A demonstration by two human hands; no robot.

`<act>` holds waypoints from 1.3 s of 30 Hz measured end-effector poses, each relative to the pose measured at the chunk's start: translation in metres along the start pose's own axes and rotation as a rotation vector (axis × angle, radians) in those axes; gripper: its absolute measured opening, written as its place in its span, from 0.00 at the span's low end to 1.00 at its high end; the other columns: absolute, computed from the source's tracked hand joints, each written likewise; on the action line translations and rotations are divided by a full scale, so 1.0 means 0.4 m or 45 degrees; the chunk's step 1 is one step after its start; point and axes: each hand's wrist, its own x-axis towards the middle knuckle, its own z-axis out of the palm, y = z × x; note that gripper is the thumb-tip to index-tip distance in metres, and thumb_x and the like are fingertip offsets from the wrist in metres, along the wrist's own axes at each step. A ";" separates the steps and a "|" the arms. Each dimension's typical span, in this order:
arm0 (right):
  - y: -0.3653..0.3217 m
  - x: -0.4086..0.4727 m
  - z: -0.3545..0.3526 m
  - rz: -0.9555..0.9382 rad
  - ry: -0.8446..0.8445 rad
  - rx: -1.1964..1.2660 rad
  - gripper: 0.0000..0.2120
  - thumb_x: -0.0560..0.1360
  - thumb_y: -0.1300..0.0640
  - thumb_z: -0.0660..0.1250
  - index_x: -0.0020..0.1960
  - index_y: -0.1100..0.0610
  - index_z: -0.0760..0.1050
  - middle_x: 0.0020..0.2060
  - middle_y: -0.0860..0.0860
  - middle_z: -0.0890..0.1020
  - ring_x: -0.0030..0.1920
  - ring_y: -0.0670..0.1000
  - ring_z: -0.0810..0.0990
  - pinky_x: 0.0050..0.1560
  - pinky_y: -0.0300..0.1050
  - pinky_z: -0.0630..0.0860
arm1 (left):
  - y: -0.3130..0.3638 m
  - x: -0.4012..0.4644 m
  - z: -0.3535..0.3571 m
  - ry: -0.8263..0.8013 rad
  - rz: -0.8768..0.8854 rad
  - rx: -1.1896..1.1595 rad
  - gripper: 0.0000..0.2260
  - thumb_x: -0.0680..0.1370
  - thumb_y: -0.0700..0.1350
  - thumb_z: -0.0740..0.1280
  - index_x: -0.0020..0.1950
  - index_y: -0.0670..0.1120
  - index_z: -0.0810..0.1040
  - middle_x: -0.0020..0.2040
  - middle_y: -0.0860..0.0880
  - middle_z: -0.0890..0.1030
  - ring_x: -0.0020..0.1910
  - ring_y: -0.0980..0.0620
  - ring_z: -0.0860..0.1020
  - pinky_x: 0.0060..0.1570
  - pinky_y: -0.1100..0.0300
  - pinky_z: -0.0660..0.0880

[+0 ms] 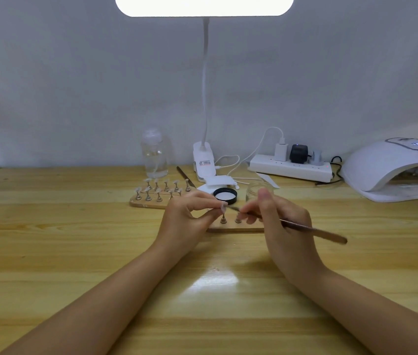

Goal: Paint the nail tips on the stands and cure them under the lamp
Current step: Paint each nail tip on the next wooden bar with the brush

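Observation:
My left hand (190, 213) pinches a small metal stand with a pale nail tip (223, 206) on top, held just above a wooden base (233, 228) in the middle of the table. My right hand (277, 221) grips a thin brush (312, 229) whose tip touches that nail tip. A second stand (238, 220) sits on the same base, partly hidden by my right fingers. Farther left, another wooden base (149, 203) carries several stands with nail tips. The white curing lamp (394, 170) stands at the far right.
A black jar lid (225, 195) and a small glass jar (254, 192) lie just behind my hands. A clear pump bottle (154, 155), a clip-on desk lamp (204, 160), a white power strip (289, 168) with cables and a spare brush (182, 175) line the back.

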 end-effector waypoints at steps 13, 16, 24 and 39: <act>0.003 0.009 -0.005 0.079 0.005 0.006 0.22 0.71 0.44 0.57 0.33 0.58 0.79 0.27 0.51 0.81 0.30 0.43 0.80 0.34 0.34 0.76 | 0.017 -0.004 -0.001 -0.007 -0.075 0.069 0.10 0.68 0.36 0.73 0.43 0.51 0.82 0.36 0.57 0.79 0.39 0.64 0.77 0.46 0.73 0.69; 0.003 0.008 -0.007 0.066 0.069 0.082 0.22 0.74 0.44 0.57 0.30 0.56 0.78 0.26 0.51 0.81 0.28 0.44 0.79 0.32 0.32 0.74 | 0.018 -0.005 0.000 -0.009 -0.082 0.074 0.10 0.69 0.36 0.73 0.42 0.51 0.82 0.36 0.57 0.79 0.39 0.63 0.77 0.46 0.72 0.69; 0.005 0.010 -0.010 0.075 0.069 0.086 0.23 0.71 0.41 0.56 0.29 0.55 0.78 0.25 0.50 0.81 0.28 0.45 0.80 0.32 0.32 0.74 | 0.018 -0.004 0.000 -0.012 -0.092 0.090 0.09 0.69 0.36 0.73 0.42 0.51 0.83 0.35 0.57 0.79 0.39 0.63 0.77 0.49 0.67 0.70; 0.015 0.015 -0.012 -0.044 -0.028 -0.100 0.21 0.77 0.46 0.58 0.34 0.56 0.79 0.29 0.50 0.81 0.32 0.42 0.79 0.37 0.33 0.74 | 0.016 -0.007 0.002 0.013 -0.110 0.094 0.10 0.68 0.37 0.73 0.38 0.54 0.82 0.35 0.55 0.80 0.40 0.59 0.77 0.54 0.39 0.68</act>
